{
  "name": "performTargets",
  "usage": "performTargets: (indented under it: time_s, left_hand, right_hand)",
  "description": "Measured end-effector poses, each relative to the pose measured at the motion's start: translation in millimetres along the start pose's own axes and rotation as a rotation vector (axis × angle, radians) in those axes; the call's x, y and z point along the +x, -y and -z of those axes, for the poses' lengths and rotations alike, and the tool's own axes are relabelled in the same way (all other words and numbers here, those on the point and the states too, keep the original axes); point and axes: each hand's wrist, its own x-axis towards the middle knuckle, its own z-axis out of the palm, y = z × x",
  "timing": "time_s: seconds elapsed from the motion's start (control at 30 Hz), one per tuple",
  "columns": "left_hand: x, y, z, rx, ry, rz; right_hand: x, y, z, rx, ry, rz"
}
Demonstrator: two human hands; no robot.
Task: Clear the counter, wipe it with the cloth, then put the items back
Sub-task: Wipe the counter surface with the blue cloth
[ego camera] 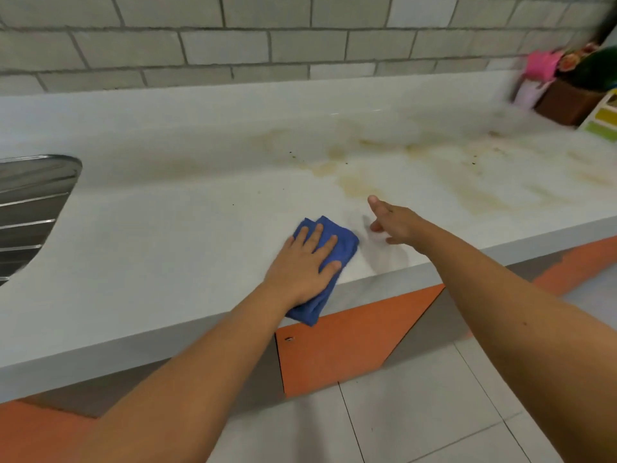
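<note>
You are pressing your left hand (302, 262) flat on the blue cloth (345, 240), palm down. The fingers are lying straight and a little spread across its top, and your forearm is reaching in from the lower left with the wrist straight. The cloth is lying folded on the white counter (167, 228) at the front edge, with its near end hanging over that edge under your wrist.

Just right of the cloth, your right hand (395, 220) is stretching out low over the counter and holding nothing. Its index finger is pointing away from you, and the other fingers are hanging loosely bent toward the surface. Whether they are touching the counter cannot be told; a faint shadow is lying beneath them.

Beyond the cloth and to its right, yellowish stains (360, 185) and a few dark specks are showing on the counter. Far left of the cloth, a ridged steel sink (30, 208) is sitting in the counter. Far right of the cloth, back against the tiled wall (233, 45), a brown box (567, 101) and a pink thing (539, 63) are standing, both blurred.
</note>
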Motion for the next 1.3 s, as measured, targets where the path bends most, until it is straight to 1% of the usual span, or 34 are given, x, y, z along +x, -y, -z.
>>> performTargets:
  time_s: [0.07, 0.1, 0.13, 0.2, 0.27, 0.33, 0.37, 0.43, 0.53, 0.6, 0.63, 0.67, 0.73, 0.8, 0.87, 0.9, 0.93, 1.0, 1.07, 1.1, 1.13, 1.2, 1.3]
  left_hand:
    - [-27, -10, -7, 0.036, 0.006, -0.146]
    - [-36, -4, -6, 0.037, 0.012, -0.179]
    - [-38, 5, -4, 0.019, 0.011, -0.173]
    - [-26, 27, 3, -0.022, 0.009, -0.063]
    - [-1, 42, 11, -0.013, 0.007, 0.115]
    - [26, 37, 11, 0.019, -0.004, 0.249]
    - [36, 26, 9, 0.015, -0.003, 0.271]
    - [42, -3, 4, -0.005, 0.005, 0.201]
    - [18, -29, -5, -0.013, 0.018, -0.044]
    - [-6, -21, -8, 0.047, 0.024, -0.211]
    - [-15, -12, -6, 0.069, 0.032, -0.268]
    - [-20, -1, -3, 0.071, 0.044, -0.284]
    - [-13, 18, 4, 0.045, 0.060, -0.192]
    - [9, 24, 8, 0.028, 0.026, -0.007]
    - [33, 11, 6, 0.060, -0.021, 0.163]
    - [39, 0, 3, 0.065, -0.025, 0.211]
    - [39, -12, 0, 0.059, -0.025, 0.214]
    - [21, -31, -8, 0.044, -0.028, 0.105]
    - [-10, -29, -12, 0.055, -0.044, -0.006]
    - [-23, -19, -13, 0.078, -0.052, -0.009]
    - [-35, -6, -13, 0.100, -0.056, 0.028]
    - [-55, 25, -7, 0.104, -0.071, 0.158]
    - [-74, 72, 4, 0.039, -0.070, 0.333]
  right_hand:
    - [2, -3, 3, 0.063, 0.012, -0.007]
    - [2, -5, 4, 0.082, 0.020, -0.009]
    - [1, -7, 5, 0.088, 0.027, -0.007]
    - [0, -8, 6, 0.070, 0.034, 0.007]
    - [-1, -8, 5, 0.023, 0.047, 0.034]
    - [-2, -7, 3, -0.033, 0.053, 0.061]
    - [-1, -6, 2, -0.049, 0.049, 0.062]
    - [1, -3, 2, -0.020, 0.040, 0.042]
    - [1, -3, 7, 0.096, 0.062, 0.004]
    - [1, -6, 10, 0.111, 0.084, -0.005]
    - [2, -7, 12, 0.104, 0.090, -0.006]
    - [2, -8, 13, 0.098, 0.094, -0.008]
    - [1, -9, 12, 0.082, 0.095, -0.007]
    - [-1, -7, 10, 0.040, 0.100, -0.001]
    - [-1, -6, 7, -0.014, 0.089, 0.021]
    - [-1, -5, 5, -0.027, 0.077, 0.036]
    - [-1, -5, 4, -0.029, 0.065, 0.046]
    - [1, -4, 2, -0.028, 0.054, 0.046]
    - [3, -1, 2, -0.052, 0.060, 0.026]
    - [3, 2, 2, -0.084, 0.068, 0.014]
    - [4, 4, 2, -0.131, 0.081, -0.001]
    - [7, 12, -1, -0.263, 0.097, -0.028]
    - [11, 30, -17, -0.457, 0.059, -0.021]
